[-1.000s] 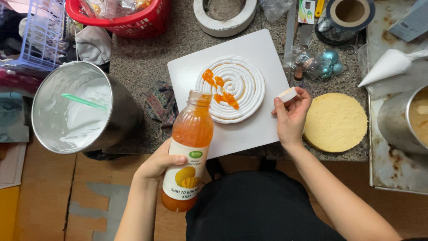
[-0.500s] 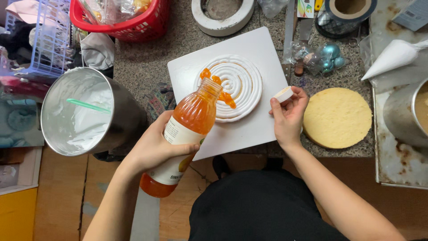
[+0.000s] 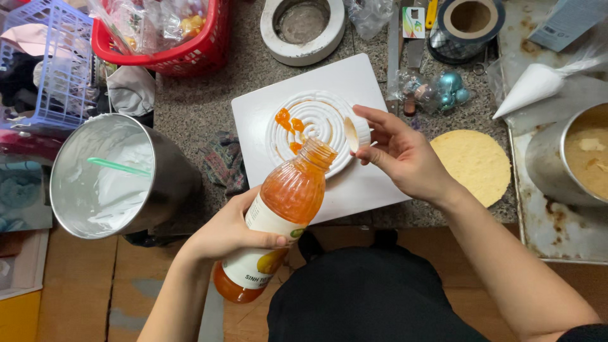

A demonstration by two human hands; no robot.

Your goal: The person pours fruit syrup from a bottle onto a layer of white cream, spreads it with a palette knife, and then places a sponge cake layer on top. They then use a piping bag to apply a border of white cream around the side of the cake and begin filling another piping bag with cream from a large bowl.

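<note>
The left hand (image 3: 231, 231) gripped the open bottle (image 3: 278, 218), tilted with its mouth over the near edge of the cake (image 3: 316, 126) on the white board (image 3: 266, 120). The right hand (image 3: 405, 158) pinched the cap (image 3: 358, 134) just beside it. Tipped further, syrup could flood the cream rings. Half a second earlier the bottle leaned further left and the cap sat further right.

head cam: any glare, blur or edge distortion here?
Head view: even, soft light with weak shadows; mild glare on the steel bowl wall and the orange bottle; left hand, right hand and cream-topped cake sharp, no motion blur; slight wide-angle stretch at the corners.
</note>
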